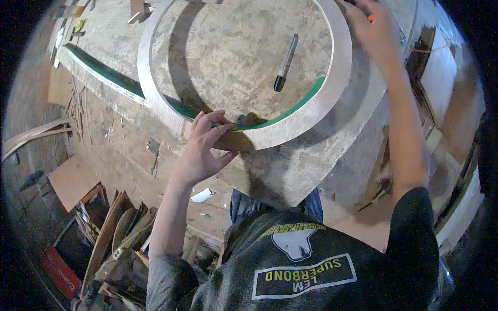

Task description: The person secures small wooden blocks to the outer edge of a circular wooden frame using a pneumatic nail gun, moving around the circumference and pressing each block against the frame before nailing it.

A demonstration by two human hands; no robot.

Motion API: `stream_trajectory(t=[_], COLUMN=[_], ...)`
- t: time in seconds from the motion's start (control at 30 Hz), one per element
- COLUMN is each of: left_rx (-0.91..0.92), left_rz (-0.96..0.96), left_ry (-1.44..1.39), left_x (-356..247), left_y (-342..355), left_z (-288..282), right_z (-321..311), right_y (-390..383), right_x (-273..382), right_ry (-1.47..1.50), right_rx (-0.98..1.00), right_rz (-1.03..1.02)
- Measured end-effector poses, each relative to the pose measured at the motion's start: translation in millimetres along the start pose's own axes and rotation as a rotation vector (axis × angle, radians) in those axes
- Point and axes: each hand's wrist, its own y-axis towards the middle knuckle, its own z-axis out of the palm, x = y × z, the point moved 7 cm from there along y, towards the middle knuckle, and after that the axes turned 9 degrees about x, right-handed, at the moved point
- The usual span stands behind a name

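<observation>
A large pale wooden ring lies on the worktable. Along the near part of its inner edge runs a green strip. My left hand grips the ring's near rim, fingers over the inner edge by the green strip and thumb toward the outer side. Beyond the ring's far right side, my right hand is closed and somewhat blurred. A bit of orange shows at its fingers, but I cannot make out what it holds. Inside the ring lies a marker pen with a black end.
A curved strip, white-edged with a green face, reaches left from the ring across the table. Thin wooden offcuts lie at the left. Below stand several scrap boards near a red box. More boards lean at the right.
</observation>
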Motion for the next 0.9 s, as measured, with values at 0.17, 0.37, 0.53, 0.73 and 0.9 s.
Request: stream_trajectory(t=[0.17, 0.37, 0.53, 0.73, 0.9], left_rx=[0.062, -0.007, -0.048, 0.007, 0.067], left_rz=[0.09, 0.142, 0.071, 0.14, 0.179], left_ry=[-0.067, -0.042, 0.063, 0.011, 0.01], left_x=[5, 13, 25, 31, 35], left_y=[-3, -7, -9, -5, -1], left_z=[0, 5, -2, -12, -11], right_z=[67, 113, 119, 123, 122], right_y=[-176, -213, -213, -212, -212], right_x=[173, 200, 196, 195, 196], right_ry=[0.053, 0.1, 0.145, 0.17, 0.154], right_rx=[0.442, 0.649, 0.637, 0.673, 0.602], right_rz=[-0.46, -0.362, -0.279, -0.202, -0.24])
